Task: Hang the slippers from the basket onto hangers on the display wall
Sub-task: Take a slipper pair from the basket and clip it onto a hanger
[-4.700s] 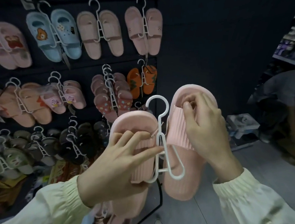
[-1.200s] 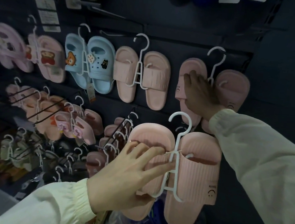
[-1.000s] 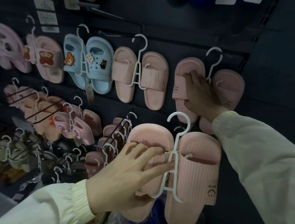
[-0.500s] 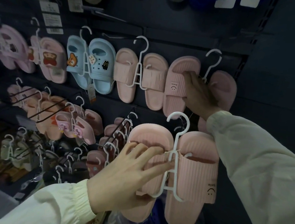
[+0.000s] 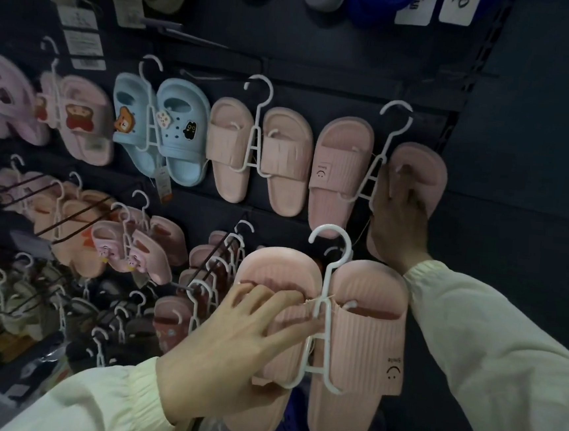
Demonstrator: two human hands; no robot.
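My left hand (image 5: 238, 335) grips the left slipper of a pink ribbed pair (image 5: 360, 359) clipped on a white hanger (image 5: 325, 287), held up in front of the dark display wall (image 5: 521, 167). Its hook is free, below the top row. My right hand (image 5: 396, 221) reaches up to another pink pair (image 5: 338, 172) hanging at the right end of the top row. Its fingers curl round the strap of that pair's right slipper (image 5: 417, 172). That pair's white hanger (image 5: 385, 145) hooks onto the wall rail and leans left.
The top row holds more pairs: pink fringed slides (image 5: 257, 151), blue clogs with charms (image 5: 159, 135), pink bear slippers (image 5: 78, 118). Metal pegs (image 5: 69, 217) stick out of the lower rows, crowded with hangers and small slippers. Bare dark wall lies to the right.
My right hand has shifted from the hung pair's left slipper to its right slipper, and that pair swung left on its hook. My left hand keeps the new pair still.
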